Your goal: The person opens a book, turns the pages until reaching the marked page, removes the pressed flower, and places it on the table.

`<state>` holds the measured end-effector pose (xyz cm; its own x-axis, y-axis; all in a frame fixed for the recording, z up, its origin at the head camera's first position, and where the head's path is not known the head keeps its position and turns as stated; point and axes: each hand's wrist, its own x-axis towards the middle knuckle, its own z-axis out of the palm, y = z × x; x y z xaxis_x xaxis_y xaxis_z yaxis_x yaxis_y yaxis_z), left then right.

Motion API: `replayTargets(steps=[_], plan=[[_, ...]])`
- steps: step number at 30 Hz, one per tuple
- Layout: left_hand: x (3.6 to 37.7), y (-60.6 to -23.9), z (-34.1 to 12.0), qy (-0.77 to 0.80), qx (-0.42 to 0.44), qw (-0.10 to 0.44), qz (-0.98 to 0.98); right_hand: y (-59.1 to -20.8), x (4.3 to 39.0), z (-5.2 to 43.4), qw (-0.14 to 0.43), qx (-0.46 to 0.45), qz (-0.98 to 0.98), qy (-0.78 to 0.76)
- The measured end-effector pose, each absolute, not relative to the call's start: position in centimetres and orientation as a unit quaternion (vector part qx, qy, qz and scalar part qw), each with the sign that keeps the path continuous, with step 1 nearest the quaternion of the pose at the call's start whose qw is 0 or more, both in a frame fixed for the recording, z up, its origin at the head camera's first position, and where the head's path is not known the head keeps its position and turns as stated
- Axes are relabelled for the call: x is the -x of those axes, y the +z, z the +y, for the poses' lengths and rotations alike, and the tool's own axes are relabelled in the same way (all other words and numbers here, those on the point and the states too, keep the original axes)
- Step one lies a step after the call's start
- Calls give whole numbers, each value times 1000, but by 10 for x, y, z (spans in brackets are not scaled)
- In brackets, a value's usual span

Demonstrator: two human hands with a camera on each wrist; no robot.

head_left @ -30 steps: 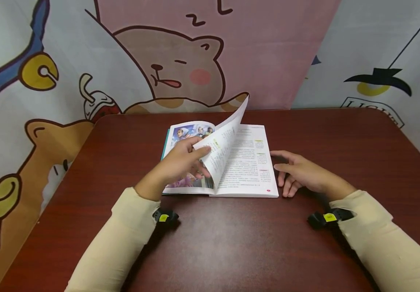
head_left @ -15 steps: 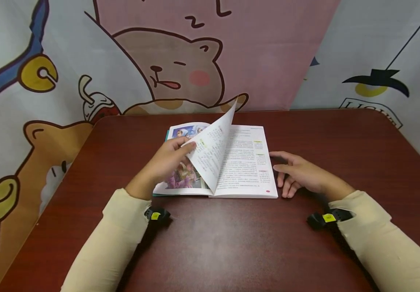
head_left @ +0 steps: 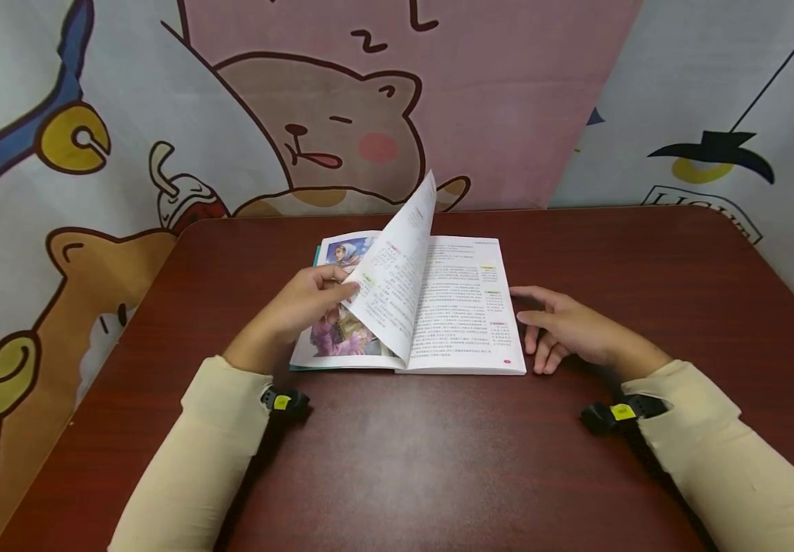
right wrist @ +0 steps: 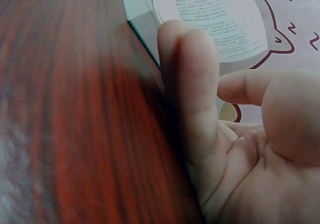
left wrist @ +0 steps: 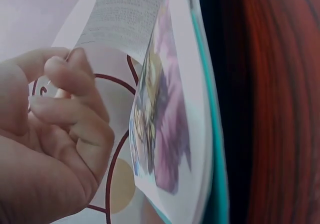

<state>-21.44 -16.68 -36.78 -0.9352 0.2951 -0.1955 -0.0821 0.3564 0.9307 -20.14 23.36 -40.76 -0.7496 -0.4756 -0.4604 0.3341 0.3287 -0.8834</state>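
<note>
An open book (head_left: 462,307) lies on the table, text on its right side and a colour picture (head_left: 341,337) on its left. One page (head_left: 397,268) stands raised between the two sides, slanting leftward. My left hand (head_left: 300,303) pinches that page's outer edge between thumb and fingers; in the left wrist view the left hand (left wrist: 60,129) has its other fingers curled. Beside the book's right edge, my right hand (head_left: 569,326) rests on the table with loosely bent fingers. The right wrist view shows the right hand (right wrist: 225,134) holding nothing; whether it touches the book I cannot tell.
The book sits on a dark red-brown wooden table (head_left: 397,460). Behind the table hangs a cloth (head_left: 507,100) printed with cartoon animals. A black strap device is on each wrist, below light yellow sleeves (head_left: 196,452).
My left hand has drawn the raised page leftward and slightly down, so it leans further over the picture side. The right hand has stayed in place.
</note>
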Motion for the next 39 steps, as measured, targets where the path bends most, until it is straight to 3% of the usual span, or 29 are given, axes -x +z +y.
replayTargets(steps=[7, 21, 39], plan=[[218, -372, -177, 528, -56, 219, 819, -407, 201, 234, 350, 52, 733, -581], [221, -374, -197, 399, -52, 249, 881, -409, 202, 234, 354, 47, 734, -577], [222, -377, -210, 306, -105, 207, 923, -408, 201, 233, 346, 45, 743, -571]])
